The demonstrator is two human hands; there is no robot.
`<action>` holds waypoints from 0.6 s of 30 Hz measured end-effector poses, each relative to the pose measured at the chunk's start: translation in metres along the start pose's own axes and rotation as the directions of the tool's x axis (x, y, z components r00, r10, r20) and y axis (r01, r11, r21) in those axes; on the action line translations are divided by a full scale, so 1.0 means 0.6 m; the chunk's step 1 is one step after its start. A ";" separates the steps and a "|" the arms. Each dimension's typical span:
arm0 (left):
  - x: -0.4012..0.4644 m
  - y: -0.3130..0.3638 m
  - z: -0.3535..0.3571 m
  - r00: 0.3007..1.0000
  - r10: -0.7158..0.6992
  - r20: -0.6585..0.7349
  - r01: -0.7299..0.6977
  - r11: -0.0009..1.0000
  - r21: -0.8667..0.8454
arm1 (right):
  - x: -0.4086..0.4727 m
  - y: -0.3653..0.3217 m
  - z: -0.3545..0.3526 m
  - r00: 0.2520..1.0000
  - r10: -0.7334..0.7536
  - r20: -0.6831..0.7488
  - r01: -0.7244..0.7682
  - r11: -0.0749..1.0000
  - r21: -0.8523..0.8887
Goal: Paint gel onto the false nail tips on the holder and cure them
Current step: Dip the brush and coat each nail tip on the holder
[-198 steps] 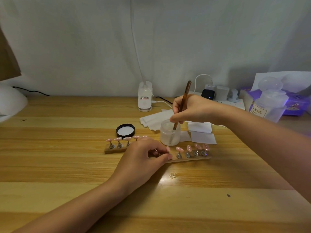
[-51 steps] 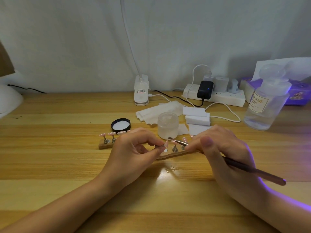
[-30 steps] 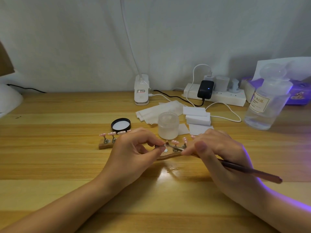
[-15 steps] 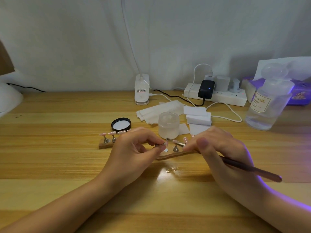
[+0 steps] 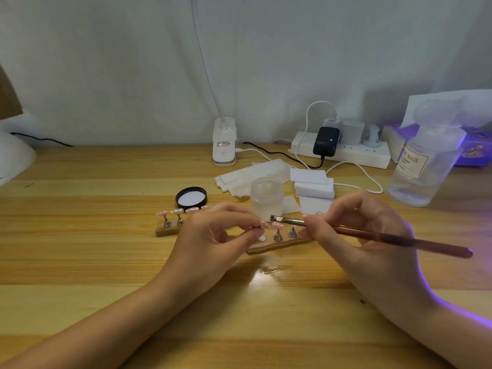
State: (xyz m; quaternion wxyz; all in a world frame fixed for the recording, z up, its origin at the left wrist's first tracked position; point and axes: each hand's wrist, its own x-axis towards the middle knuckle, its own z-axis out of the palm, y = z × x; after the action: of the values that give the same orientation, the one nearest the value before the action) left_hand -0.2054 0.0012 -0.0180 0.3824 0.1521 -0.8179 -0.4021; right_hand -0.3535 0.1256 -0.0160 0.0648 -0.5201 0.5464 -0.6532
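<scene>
Head view: left hand (image 5: 213,241) hovering over the light wooden desk (image 5: 80,262), thumb and forefinger pinching one small pink false nail tip (image 5: 265,224) on its metal stand, lifted just above the brown wooden holder strip (image 5: 269,246). Right hand (image 5: 354,233) gripping a slim brown-handled gel brush (image 5: 372,233) near its metal ferrule; handle pointing out to the right, bristle end sitting just beside the pinched tip. Can't tell if bristles are touching it. Hands close together, not touching each other.

Holder lying across desk centre, partly hidden by left hand. Left end w/ several pink tips on metal stands (image 5: 177,218) showing; right part w/ more stands (image 5: 278,233) and one bare white round spot (image 5: 262,238) below the lifted tip.

Behind holder: frosted glass jar (image 5: 266,198), open, standing upright; its black round lid (image 5: 191,197) lying upturned to the left, white inside showing. White wipes (image 5: 253,174) and white sponge blocks (image 5: 311,182) just behind the jar. Further back: white clip-base lamp (image 5: 224,145), white power strip (image 5: 343,153) w/ black adapter (image 5: 326,141) plugged in. Clear plastic pump bottle w/ "NAIL" label (image 5: 423,161) at far right. Purple light falling on right forearm.
</scene>
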 end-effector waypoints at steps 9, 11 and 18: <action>0.000 -0.006 0.002 0.999 0.041 0.013 -0.042 0.998 0.047 | -0.001 0.003 0.008 0.999 -0.042 0.033 0.044 0.997 -0.062; 0.001 -0.007 0.002 0.999 0.046 0.003 -0.046 0.998 0.045 | -0.001 0.004 0.006 0.998 -0.054 0.044 0.058 0.994 -0.096; 0.001 -0.006 0.002 0.999 0.045 -0.020 -0.045 0.999 0.028 | -0.001 0.005 0.005 0.997 -0.072 0.022 0.073 0.996 -0.059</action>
State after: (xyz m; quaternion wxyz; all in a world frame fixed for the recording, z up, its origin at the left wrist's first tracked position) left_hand -0.2070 -0.0007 -0.0214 0.3976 0.1430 -0.8226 -0.3804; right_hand -0.3526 0.1228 -0.0191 0.0309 -0.5479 0.5458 -0.6332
